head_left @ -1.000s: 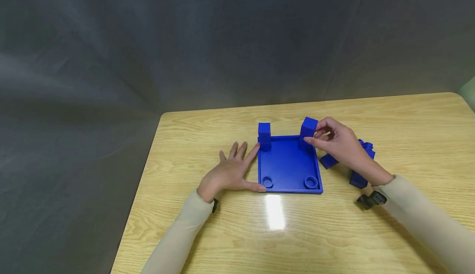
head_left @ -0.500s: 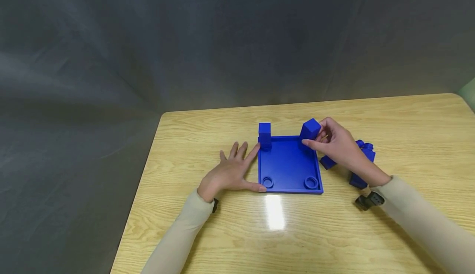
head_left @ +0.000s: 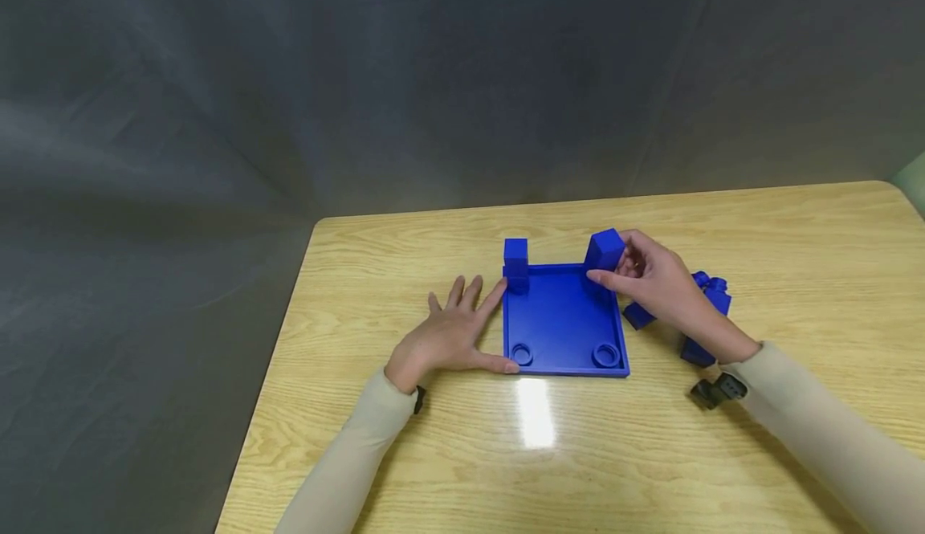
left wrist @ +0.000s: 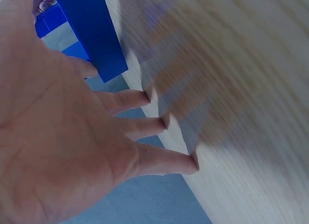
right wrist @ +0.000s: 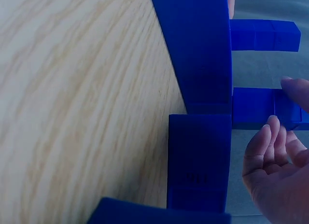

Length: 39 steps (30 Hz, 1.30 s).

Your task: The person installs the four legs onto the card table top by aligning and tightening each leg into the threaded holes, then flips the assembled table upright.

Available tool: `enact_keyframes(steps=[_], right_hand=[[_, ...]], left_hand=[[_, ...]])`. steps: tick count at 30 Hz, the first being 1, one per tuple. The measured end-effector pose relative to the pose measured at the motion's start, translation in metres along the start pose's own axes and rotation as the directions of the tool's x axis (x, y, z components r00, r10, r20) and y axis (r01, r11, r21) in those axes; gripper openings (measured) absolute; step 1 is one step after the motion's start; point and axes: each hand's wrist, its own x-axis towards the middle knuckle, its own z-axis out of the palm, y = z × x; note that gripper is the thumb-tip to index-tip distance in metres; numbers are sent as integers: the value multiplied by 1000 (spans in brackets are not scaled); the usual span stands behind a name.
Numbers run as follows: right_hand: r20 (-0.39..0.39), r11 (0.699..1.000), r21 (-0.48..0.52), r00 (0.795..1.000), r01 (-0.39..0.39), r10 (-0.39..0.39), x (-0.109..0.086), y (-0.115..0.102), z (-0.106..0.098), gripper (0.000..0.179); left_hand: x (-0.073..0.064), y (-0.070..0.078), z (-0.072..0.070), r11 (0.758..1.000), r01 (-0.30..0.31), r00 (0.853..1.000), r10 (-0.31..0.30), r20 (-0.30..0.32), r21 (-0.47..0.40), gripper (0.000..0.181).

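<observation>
A square blue tray [head_left: 564,321] with raised edges lies on the table. My left hand [head_left: 448,337] is spread flat on the table, its forefinger and thumb against the tray's left side; the left wrist view shows fingertips resting on the wood beside the tray's outer wall [left wrist: 94,35]. At the far right corner, my right hand [head_left: 654,281] pinches a square blue post [head_left: 603,251] between thumb and fingers. That post [right wrist: 253,108] stands at the tray, its foot hidden in the head view. A similar post [head_left: 515,259] is upright at the far left corner, untouched.
Round sockets [head_left: 605,356] show at both near corners of the tray. To its right lie loose blue blocks [head_left: 697,351] with round studs, partly under my right forearm; another block [head_left: 639,315] is close to the tray's right edge. A dark curtain hangs behind the table.
The post in my right hand has turned about its upright axis, mostly in the first half second, and my right hand shifted slightly with it. My left hand and the tray stay put.
</observation>
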Motion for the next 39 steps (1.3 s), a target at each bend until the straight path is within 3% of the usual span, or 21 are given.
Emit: enact_keyframes(steps=[8,20,25,32,39], right_hand=[[-29,999,-11,999,39,-39,0,3,1,24],[15,999,27,999,34,-35,-6,5,1,25],[-5,999,-20,1000,24,-24,-10,5,-2,23],[-46,998,-49,998,37,-40,-9,3,-2,26],[-40,998,-65,999,12,-15,-4,1,-2,38]], left_hand=[[-1,-1,-1,1000,3,1000,-3,-2,3,131],[-2,-1,4,1000,13,1000,-14,8,24,132],[-1,0,7,1000,3,1000,-3,13,20,132],[2,1,8,1000,2,1000,-2,2,18,132],[3,-2,3,1000,8,1000,-8,9,22,132]])
